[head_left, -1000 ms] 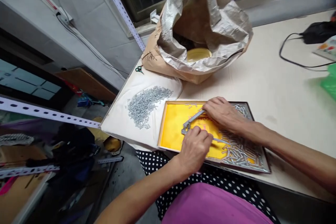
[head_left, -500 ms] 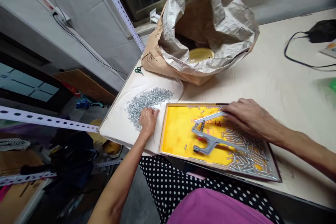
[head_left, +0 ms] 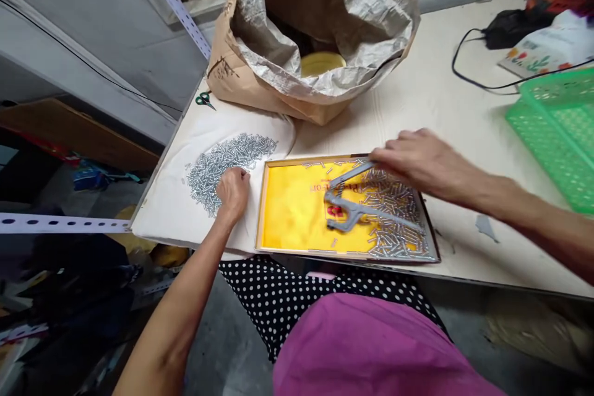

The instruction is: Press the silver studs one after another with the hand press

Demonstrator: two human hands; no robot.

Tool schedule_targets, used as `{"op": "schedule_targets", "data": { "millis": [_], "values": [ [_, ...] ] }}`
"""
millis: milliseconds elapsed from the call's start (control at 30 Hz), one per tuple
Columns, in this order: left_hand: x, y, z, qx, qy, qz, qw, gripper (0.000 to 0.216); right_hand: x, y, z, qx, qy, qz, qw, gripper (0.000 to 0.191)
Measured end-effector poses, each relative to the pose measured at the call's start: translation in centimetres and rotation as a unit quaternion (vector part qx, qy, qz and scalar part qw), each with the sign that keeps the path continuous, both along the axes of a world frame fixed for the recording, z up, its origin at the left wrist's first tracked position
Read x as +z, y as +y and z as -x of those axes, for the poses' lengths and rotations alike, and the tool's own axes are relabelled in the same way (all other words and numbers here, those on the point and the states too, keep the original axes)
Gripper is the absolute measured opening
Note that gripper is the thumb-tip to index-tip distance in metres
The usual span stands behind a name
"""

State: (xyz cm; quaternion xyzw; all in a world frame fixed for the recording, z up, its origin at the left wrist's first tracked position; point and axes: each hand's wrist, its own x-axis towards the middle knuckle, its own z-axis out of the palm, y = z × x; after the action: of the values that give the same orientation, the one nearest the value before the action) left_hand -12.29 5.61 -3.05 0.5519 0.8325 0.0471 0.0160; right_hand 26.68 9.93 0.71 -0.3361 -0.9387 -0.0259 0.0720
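Observation:
At the right edge of a pile of small silvery metal pieces [head_left: 223, 161], resembling screws or pins, is my left hand [head_left: 233, 193]. Its fingers are curled together, and whatever lies between them is too small to make out. My right hand [head_left: 413, 158] grips the upper handle of grey hand pliers [head_left: 346, 203] with a C-shaped jaw. The pliers' handles are spread, the lower one reaching over the shallow yellow-bottomed tray [head_left: 288, 223]. Many finished-looking metal pieces [head_left: 394, 235] of a similar silvery kind lie in the tray's right part.
A large paper sack [head_left: 273, 96] with a yellow bowl [head_left: 322, 64] inside stands behind the tray. Green scissors [head_left: 205, 100] lie left of it. To the right are a green plastic basket [head_left: 552, 136], a black cable [head_left: 482, 83] and a tissue pack [head_left: 552, 46].
The view has swung right, bringing the green basket into sight. My left hand has curled its fingers at the pile's edge. My right hand still holds the pliers, raised slightly over the tray.

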Motion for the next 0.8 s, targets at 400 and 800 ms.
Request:
{"op": "schedule_targets", "data": {
  "millis": [400, 800],
  "values": [
    [3.5, -5.0, -3.1, -0.106, -0.183, -0.079, 0.974, 0.014, -3.3, 0.2, 7.4, 0.041, 0.053, 0.089, 0.994, 0.035],
    [1.8, -9.0, -8.2, -0.229, 0.015, 0.129, 0.965, 0.021, -3.6, -1.5, 9.3, 0.028, 0.009, 0.029, 0.999, 0.027]
  ]
}}
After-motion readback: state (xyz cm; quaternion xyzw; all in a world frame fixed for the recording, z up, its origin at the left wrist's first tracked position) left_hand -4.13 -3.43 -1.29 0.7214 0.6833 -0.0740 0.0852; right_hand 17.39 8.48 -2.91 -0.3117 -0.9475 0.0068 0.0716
